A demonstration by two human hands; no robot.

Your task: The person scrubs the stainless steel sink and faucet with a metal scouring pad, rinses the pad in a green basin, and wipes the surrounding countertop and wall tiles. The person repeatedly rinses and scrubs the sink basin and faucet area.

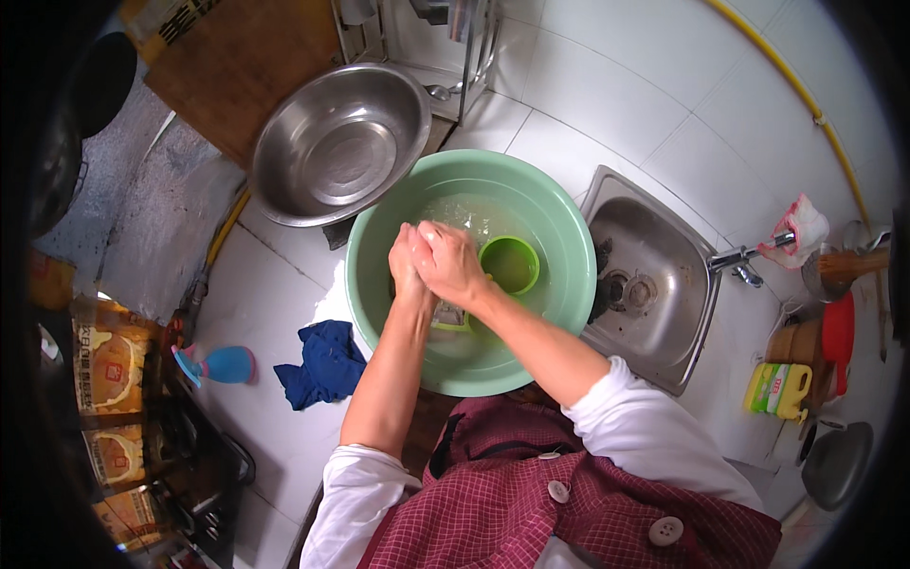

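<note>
My left hand (407, 264) and my right hand (448, 259) are pressed together, wet, above the water in a large green plastic basin (574, 284). The fingers of the right are curled over the left; whether anything lies between the palms is hidden. Just right of my hands, a bright green round container (513, 264) sits in the cloudy water. Below my wrists, another item with a light green edge (451, 326) lies in the basin, partly covered by my forearms.
A steel bowl (348, 146) overlaps the basin's upper left rim. At right is a steel sink (682, 313) with a faucet (739, 259). A blue cloth (323, 364) and a blue spray bottle (226, 364) lie at left. A yellow jug (778, 390) stands far right.
</note>
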